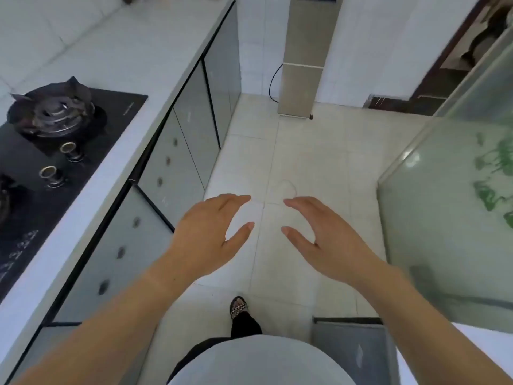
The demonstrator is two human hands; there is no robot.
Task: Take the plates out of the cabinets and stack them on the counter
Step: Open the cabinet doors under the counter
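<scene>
Both my hands are held out in front of me over the tiled floor, palms facing each other, empty. My left hand hangs beside the lower cabinet doors, its fingers spread. A short gap away, my right hand is spread the same way. The white counter runs along the left above the closed grey cabinets. No plate is in view.
A black gas hob with a burner and two knobs is set into the counter at left. A frosted glass door stands at right. A tall steel-coloured column with a black cable stands at the far wall. My foot is on the floor.
</scene>
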